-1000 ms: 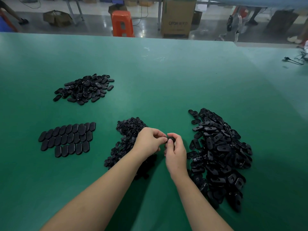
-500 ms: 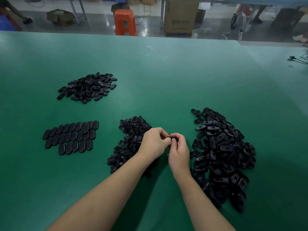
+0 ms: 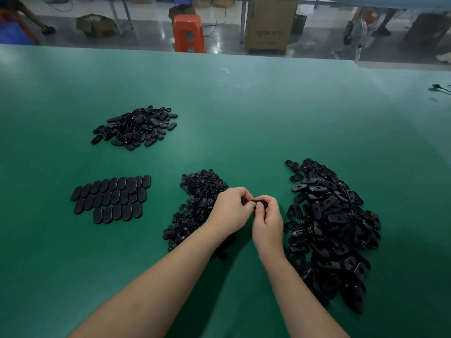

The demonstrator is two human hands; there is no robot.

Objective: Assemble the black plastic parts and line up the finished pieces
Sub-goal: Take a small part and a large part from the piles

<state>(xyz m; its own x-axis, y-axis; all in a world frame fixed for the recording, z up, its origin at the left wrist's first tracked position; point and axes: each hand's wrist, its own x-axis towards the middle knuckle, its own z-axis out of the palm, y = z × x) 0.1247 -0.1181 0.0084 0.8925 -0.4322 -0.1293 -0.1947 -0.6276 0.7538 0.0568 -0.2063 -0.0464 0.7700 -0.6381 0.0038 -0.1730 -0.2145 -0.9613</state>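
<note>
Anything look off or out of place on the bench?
Nothing stands out. Both hands, left and right, grip one small black plastic part. The flat rows of finished black oval pieces lie neat on the green table; a few strays edge the large right pile of black parts.

This is a factory assembly floor. A wide green worktable (image 3: 244, 113) carries heaps of identical black plastic parts (image 3: 327, 228) at 3 o'clock and rows of finished pieces (image 3: 112, 198) at 9 o'clock. Beyond its far edge, at 12 o'clock, an orange plastic stool (image 3: 189, 32) and cardboard boxes (image 3: 268, 28) stand on a polished concrete floor (image 3: 151, 32).
</note>
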